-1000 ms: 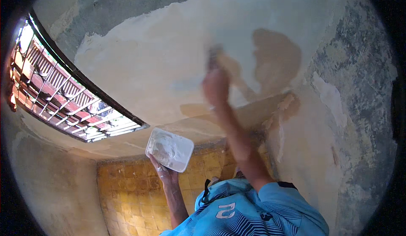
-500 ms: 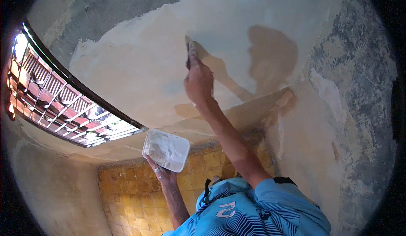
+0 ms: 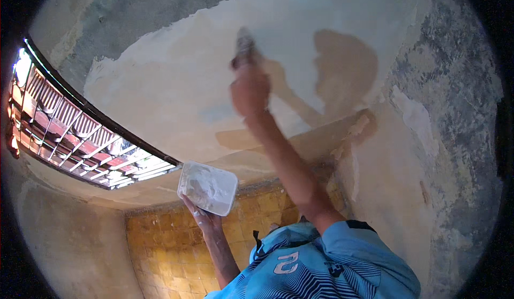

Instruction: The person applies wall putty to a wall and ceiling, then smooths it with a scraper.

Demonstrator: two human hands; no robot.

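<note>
My right hand [image 3: 250, 90] is raised high, closed around a putty knife [image 3: 244, 43], both smeared by motion. The blade end is against or very close to the pale, smoothed wall [image 3: 171, 84]; I cannot tell which. Lower and to the left, my left hand [image 3: 204, 217] grips a white rectangular plastic tub [image 3: 234, 185] from below, fingers at its lower left side. Inside the tilted tub lies white putty [image 3: 206, 184], and white smears mark my left fingers. Shadows of my head and raised arm fall on the wall to the right of the knife.
A window with metal bars [image 3: 69, 127] is set in the wall on the left. Rough grey plaster [image 3: 139, 17] borders the pale coat above, and a mottled grey wall [image 3: 455, 111] stands at the right. Yellow tiles [image 3: 171, 251] show below.
My right hand and the putty knife have swung slightly, the blade end moving up and to the right and blurring. The tub in my left hand has shifted very slightly left.
</note>
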